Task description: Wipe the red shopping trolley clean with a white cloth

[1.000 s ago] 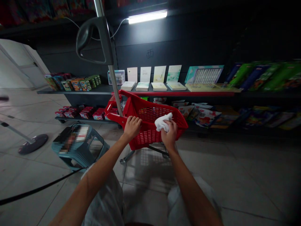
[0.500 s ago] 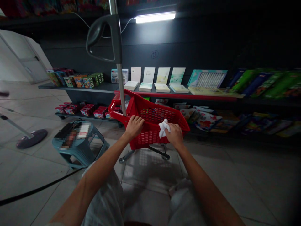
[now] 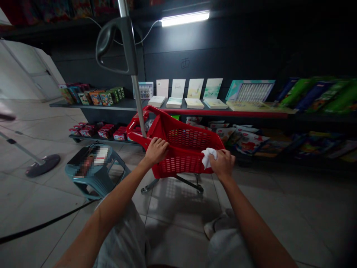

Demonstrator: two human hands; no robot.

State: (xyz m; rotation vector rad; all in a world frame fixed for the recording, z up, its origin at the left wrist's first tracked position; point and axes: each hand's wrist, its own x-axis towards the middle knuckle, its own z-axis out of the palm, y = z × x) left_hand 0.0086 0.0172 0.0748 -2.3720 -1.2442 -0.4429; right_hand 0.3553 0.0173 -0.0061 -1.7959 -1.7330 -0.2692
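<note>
A red plastic shopping trolley [image 3: 181, 163] with mesh walls stands on the tiled floor in front of me, its grey pull handle [image 3: 115, 44] raised on a metal pole. My left hand [image 3: 156, 149] is closed over the near rim of the basket beside the pole. My right hand [image 3: 223, 163] is closed on a white cloth [image 3: 208, 156], pressed against the basket's near right corner.
A teal plastic stool [image 3: 96, 173] stands left of the trolley with something on top. Dark shelves [image 3: 195, 109] behind hold notebooks, boxes and packets. A fan base [image 3: 41, 163] and a black cable [image 3: 41, 225] lie on the floor at left.
My right hand has slid the white cloth rightward along the basket's near rim to its right corner. My left hand has kept its grip on the rim.
</note>
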